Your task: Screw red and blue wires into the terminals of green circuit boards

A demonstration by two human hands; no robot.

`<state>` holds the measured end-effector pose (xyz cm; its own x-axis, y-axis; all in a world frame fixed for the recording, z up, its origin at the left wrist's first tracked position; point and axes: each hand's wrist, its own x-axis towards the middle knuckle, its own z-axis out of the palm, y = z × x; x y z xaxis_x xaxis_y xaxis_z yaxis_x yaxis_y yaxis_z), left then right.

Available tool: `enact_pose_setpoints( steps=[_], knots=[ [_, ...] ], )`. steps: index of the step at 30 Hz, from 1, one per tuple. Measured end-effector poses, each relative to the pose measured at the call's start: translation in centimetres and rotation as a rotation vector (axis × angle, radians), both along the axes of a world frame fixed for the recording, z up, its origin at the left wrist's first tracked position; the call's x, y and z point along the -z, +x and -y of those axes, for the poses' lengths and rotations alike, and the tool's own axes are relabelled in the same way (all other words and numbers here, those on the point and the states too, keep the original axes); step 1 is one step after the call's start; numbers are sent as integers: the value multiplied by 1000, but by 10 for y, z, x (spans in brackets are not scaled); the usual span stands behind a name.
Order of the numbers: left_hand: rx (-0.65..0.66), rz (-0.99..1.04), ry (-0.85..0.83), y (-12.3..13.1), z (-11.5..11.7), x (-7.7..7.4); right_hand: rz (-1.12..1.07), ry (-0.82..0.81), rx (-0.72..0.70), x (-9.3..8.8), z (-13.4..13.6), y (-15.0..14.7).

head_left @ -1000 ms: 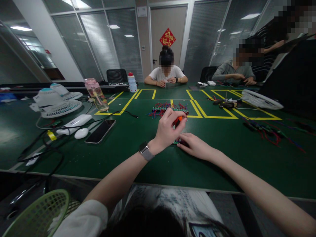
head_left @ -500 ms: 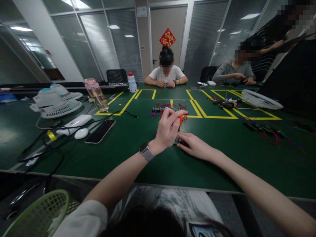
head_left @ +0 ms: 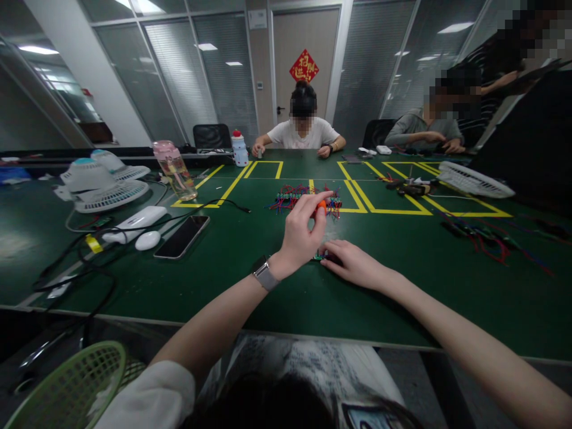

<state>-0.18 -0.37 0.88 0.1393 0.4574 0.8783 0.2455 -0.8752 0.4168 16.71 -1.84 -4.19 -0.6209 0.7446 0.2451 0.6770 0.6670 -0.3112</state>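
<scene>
The left hand, with a watch on its wrist, was raised over the green table. Its thumb and fingers were closed tightly around an orange-handled tool, which stood nearly upright; the hand hid the lower part of the tool. The right hand lay low on the table just beside it. Its fingers were stretched and close together, with the tips on a small green part. Whether they pinched this part or only pressed on it, I cannot tell.

Behind both hands, near a yellow marking line, lay a pile of red and blue wires. To the left, well apart, were a dark phone, a white mouse, black cables, a pink-capped bottle and two white fans. Another white fan lay at the right, with more loose wires near it. A green basket was at the lower left, under the table edge. One person sat at the far end of the table, and other people sat at the right side.
</scene>
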Motion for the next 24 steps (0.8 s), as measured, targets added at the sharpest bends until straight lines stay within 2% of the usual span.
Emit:
enact_pose_setpoints(
  steps=[8,17,24],
  knots=[
    [-18,-14,31,0,1,-1,-8,0,-1,-1,0,-1],
    [22,52,32,-1,-1,-3,5,5,-2,-2,1,-1],
    [93,31,-36,-2,0,1,-4,10,-4,0,0,0]
  ],
)
